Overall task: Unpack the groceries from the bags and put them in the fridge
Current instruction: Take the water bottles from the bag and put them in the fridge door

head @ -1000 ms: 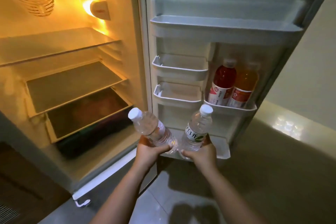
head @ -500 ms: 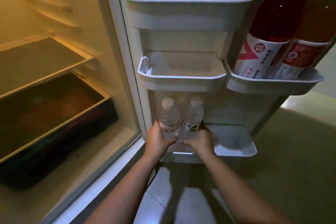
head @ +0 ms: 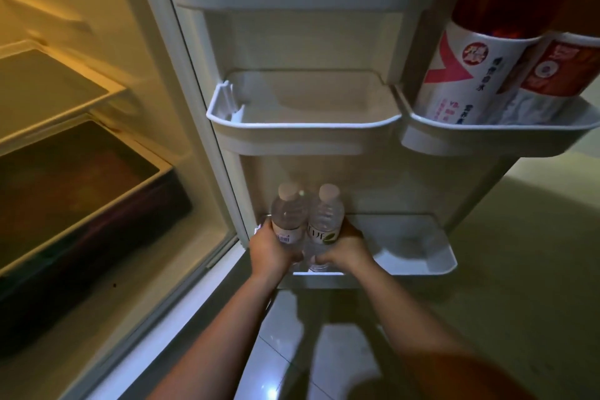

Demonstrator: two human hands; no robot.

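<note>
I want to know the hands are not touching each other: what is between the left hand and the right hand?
In the head view, two water bottles stand side by side between them: the left hand holds the left bottle, the right hand the right bottle.

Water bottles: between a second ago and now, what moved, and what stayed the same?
The left hand and right hand brought the two water bottles from in front of the open door, tilted apart, down into the bottom door shelf, now upright and side by side. Both are still gripped. The red drink bottle and orange drink bottle stayed in their door bin.
</note>
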